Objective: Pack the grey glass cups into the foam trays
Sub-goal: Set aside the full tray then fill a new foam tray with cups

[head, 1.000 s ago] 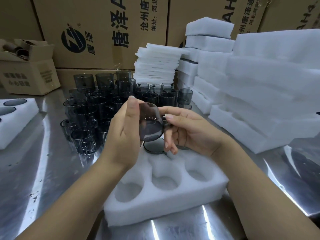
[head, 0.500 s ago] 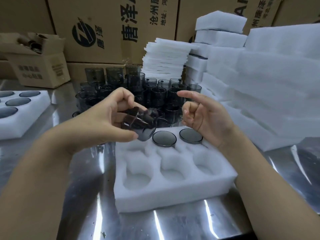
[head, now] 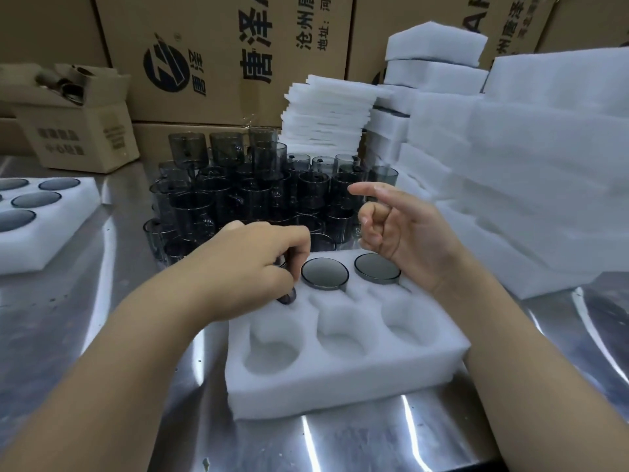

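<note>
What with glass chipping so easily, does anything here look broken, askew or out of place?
Nothing stands out. Two cups sit base-up in the back row of the foam tray, the left hand grips a third cup at the back-left hole, and the loose cups behind stand upright.

view: head-worn | facing: forward and down | range: close over foam tray (head: 343, 386) | shared: single view
</note>
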